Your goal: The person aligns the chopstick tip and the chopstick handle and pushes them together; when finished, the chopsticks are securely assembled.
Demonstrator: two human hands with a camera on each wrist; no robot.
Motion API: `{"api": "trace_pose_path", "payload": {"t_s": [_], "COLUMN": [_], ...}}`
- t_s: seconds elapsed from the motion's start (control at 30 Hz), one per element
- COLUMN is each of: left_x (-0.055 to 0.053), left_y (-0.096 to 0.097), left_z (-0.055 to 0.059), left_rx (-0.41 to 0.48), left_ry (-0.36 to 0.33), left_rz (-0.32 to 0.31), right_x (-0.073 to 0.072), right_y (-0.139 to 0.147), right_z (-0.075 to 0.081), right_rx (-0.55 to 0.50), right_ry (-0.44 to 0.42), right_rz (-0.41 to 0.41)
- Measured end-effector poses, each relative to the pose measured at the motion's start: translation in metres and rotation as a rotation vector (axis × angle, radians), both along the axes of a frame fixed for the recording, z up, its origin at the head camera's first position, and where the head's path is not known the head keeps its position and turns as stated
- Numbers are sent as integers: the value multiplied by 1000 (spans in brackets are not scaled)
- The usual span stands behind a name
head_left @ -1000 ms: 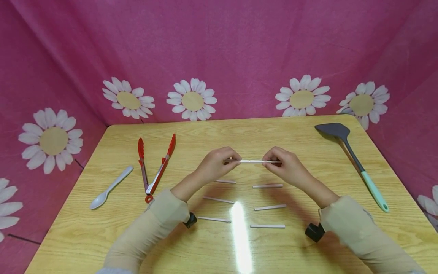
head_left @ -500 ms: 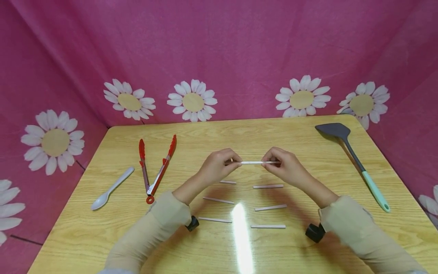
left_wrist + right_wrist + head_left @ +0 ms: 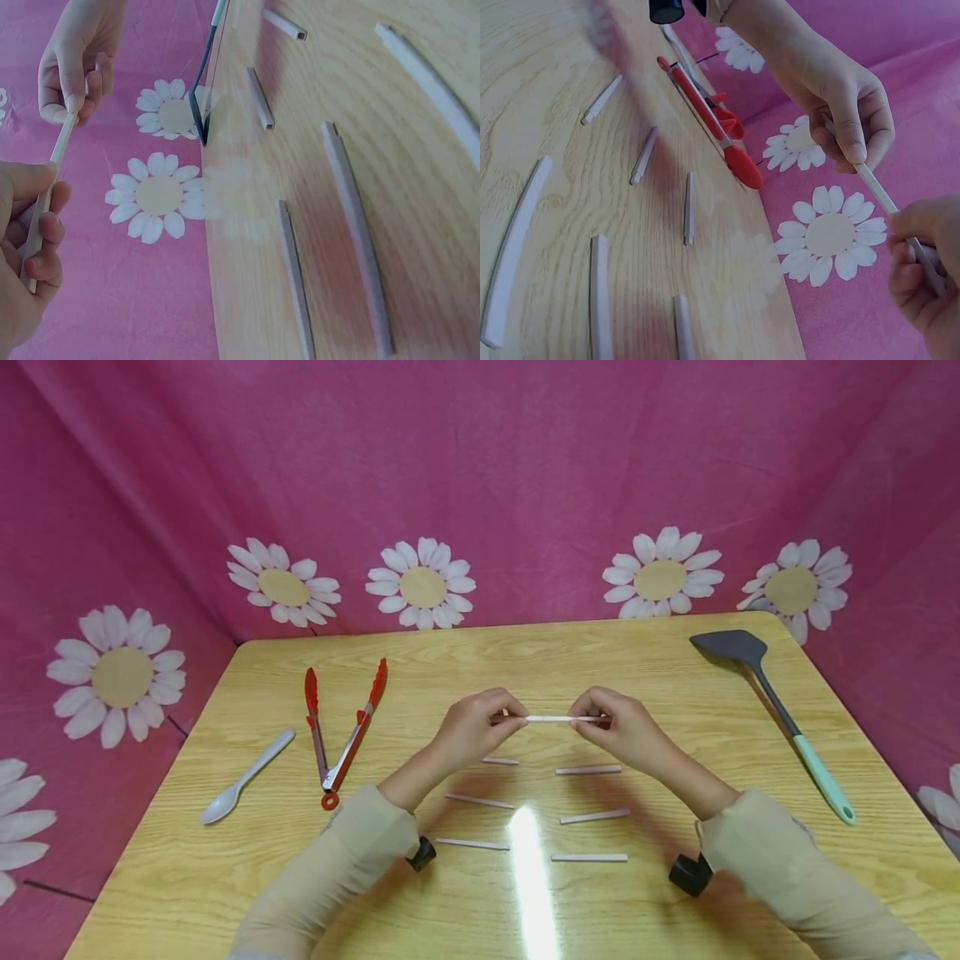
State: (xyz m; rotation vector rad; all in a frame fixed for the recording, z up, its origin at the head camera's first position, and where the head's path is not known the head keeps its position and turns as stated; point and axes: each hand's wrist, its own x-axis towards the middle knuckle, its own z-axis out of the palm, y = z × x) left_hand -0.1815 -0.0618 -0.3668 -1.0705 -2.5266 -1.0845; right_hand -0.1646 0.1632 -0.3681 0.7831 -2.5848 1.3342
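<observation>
My left hand [image 3: 480, 724] and right hand [image 3: 617, 720] are raised above the table, facing each other. Between them they hold a thin white stick [image 3: 549, 719] level, each pinching one end between thumb and fingers. A short middle stretch of the stick shows between the fingertips, with a faint mark across it in the head view; its ends are partly covered by the hands. In the left wrist view the stick [image 3: 63, 139] runs from the left hand [image 3: 26, 247] up to the right hand [image 3: 79, 60]. Similar sticks [image 3: 588, 857] lie below in two columns.
At the left are a light grey spoon [image 3: 247, 777] and red-tipped tongs [image 3: 345, 758], spread apart. A dark turner [image 3: 776, 697] with a mint handle lies at the right. A pink flowered cloth [image 3: 510, 468] surrounds the wooden table [image 3: 570, 647] at its back and sides.
Both hands keep their pinch on the stick. The right hand sits very slightly closer to the left, and the view has shifted a little.
</observation>
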Motion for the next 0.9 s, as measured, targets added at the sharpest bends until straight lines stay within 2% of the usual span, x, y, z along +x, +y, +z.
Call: {"api": "trace_pose_path", "payload": {"t_s": [0.2, 0.37, 0.47, 0.57, 0.67, 0.9], "left_x": [-4, -7, -8, -10, -15, -25], "left_y": [0, 1, 3, 3, 0, -14], "left_z": [4, 4, 3, 2, -1, -14], "left_rx": [0, -20, -22, 2, 41, 58], "left_ry": [46, 66, 86, 117, 135, 70], "left_rz": [-15, -30, -21, 23, 85, 167], "right_x": [1, 3, 4, 5, 6, 10], "right_y": [-1, -2, -3, -1, 6, 37], "right_z": [4, 8, 12, 14, 13, -3], "right_rx": [96, 308, 397, 434, 443, 409], "right_ry": [125, 286, 338, 320, 253, 121], "right_rz": [-5, -102, -139, -169, -222, -366]}}
